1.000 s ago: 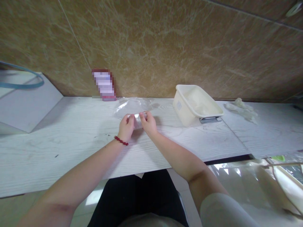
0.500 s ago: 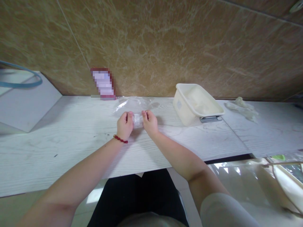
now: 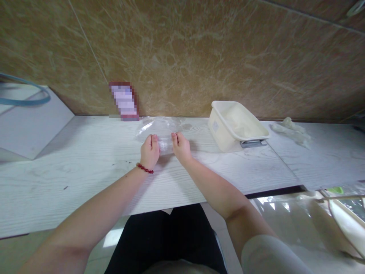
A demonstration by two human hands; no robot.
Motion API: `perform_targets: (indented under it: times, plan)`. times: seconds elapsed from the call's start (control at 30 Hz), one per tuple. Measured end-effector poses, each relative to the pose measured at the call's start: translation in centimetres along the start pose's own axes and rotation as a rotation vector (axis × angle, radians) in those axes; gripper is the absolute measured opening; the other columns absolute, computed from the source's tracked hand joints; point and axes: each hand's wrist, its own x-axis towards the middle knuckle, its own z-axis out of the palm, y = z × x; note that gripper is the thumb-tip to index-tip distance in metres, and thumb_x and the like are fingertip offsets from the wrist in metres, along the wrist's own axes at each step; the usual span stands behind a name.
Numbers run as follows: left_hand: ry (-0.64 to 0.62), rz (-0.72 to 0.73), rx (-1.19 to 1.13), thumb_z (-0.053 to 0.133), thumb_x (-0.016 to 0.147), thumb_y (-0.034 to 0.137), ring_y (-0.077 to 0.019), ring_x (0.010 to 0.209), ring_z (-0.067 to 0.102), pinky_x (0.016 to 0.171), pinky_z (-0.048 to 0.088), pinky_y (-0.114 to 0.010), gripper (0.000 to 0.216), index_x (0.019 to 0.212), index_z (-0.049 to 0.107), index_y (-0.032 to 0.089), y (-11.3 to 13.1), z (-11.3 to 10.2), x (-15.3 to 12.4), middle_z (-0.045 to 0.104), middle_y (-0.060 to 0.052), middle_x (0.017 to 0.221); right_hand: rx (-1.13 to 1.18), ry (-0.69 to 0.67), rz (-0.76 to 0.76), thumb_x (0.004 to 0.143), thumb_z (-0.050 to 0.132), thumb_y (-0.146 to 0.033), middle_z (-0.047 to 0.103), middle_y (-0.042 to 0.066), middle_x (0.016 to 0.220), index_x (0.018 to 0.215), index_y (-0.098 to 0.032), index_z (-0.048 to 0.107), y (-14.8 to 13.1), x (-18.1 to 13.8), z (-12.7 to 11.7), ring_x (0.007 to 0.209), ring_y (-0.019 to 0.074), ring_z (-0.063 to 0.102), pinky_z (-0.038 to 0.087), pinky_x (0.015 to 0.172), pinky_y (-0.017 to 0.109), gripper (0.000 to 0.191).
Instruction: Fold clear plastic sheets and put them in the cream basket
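We find the clear plastic bag [image 3: 156, 127] over the surface [image 3: 171, 186], its loose end pointing to 11 o'clock, toward the wall [image 3: 176, 57]; its overall long axis we cannot tell. We note thin, glossy, wrinkled film. The left hand [image 3: 149, 153], at 9 o'clock, and right hand [image 3: 181, 149], at 3, each pinch its near part.

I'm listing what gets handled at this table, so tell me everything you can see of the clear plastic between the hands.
The clear plastic looks thin, soft and shiny, with no print visible. It is wrinkled where it spans between the left hand and the right hand, which grip it at either side. More film, seemingly joined to it, spreads beyond the hands over the white table. Whether it is a bag or a sheet cannot be told.
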Motion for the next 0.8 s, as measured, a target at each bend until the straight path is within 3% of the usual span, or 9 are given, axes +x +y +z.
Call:
perform_targets:
  times: [0.23, 0.37, 0.47, 0.63, 0.73, 0.8]
  plan:
    - [-0.022, -0.025, -0.072, 0.029, 0.087, 0.040, -0.0111, 0.044, 0.043, 0.048, 0.033, -0.024, 0.034, 0.062, 0.040, 0.021, -0.6, -0.1, -0.2, 0.041, 0.004, 0.044, 0.030, -0.005, 0.021, 0.085, 0.025, -0.048, 0.037, -0.005, 0.052, 0.062, -0.022, 0.033, 0.4, 0.0, -0.1, 0.050, 0.0105, 0.039, 0.026, 0.051, 0.022, 0.036]
    - [-0.168, -0.197, -0.364, 0.024, 0.083, 0.056, -0.0129, 0.048, 0.050, 0.047, 0.038, -0.024, 0.050, 0.066, 0.052, 0.018, -2.1, 0.0, 0.3, 0.053, 0.000, 0.052, 0.032, 0.000, 0.047, 0.084, 0.027, -0.049, 0.035, -0.005, 0.050, 0.059, -0.022, 0.031, 0.9, 0.4, -0.7, 0.049, 0.0102, 0.037, 0.026, 0.050, 0.022, 0.037]
    - [-0.287, -0.325, -0.620, 0.031, 0.076, 0.063, -0.0152, 0.052, 0.055, 0.050, 0.042, -0.027, 0.054, 0.075, 0.056, 0.016, -2.6, -0.1, 0.9, 0.059, -0.003, 0.059, 0.065, -0.030, 0.049, 0.084, 0.028, -0.049, 0.033, -0.005, 0.049, 0.058, -0.022, 0.030, 1.1, 0.6, -1.1, 0.048, 0.0095, 0.035, 0.025, 0.048, 0.022, 0.038]
    - [-0.449, -0.217, -0.601, 0.063, 0.064, 0.046, -0.0125, 0.057, 0.053, 0.053, 0.041, -0.023, 0.032, 0.073, 0.062, 0.015, -2.6, -0.5, 1.3, 0.060, -0.001, 0.062, 0.155, -0.170, 0.033, 0.081, 0.033, -0.049, 0.033, -0.006, 0.048, 0.057, -0.020, 0.034, 1.4, 0.5, -0.9, 0.045, 0.0075, 0.034, 0.025, 0.044, 0.020, 0.038]
    - [-0.562, -0.300, -0.670, 0.069, 0.060, 0.039, -0.0094, 0.051, 0.049, 0.049, 0.038, -0.021, 0.027, 0.070, 0.061, 0.016, -2.4, -0.4, 1.1, 0.056, 0.002, 0.057, 0.295, -0.278, 0.124, 0.078, 0.039, -0.053, 0.032, -0.007, 0.046, 0.057, -0.020, 0.036, 1.6, 0.5, -0.5, 0.041, 0.0066, 0.032, 0.025, 0.041, 0.019, 0.039]
    - [-0.563, -0.377, -0.707, 0.071, 0.056, 0.038, -0.0084, 0.049, 0.048, 0.047, 0.037, -0.021, 0.029, 0.068, 0.060, 0.015, -2.4, -0.2, 1.1, 0.056, 0.002, 0.056, 0.470, -0.306, 0.259, 0.074, 0.043, -0.057, 0.034, -0.007, 0.047, 0.059, -0.020, 0.040, 1.7, 0.6, -0.3, 0.041, 0.0068, 0.033, 0.027, 0.041, 0.019, 0.040]
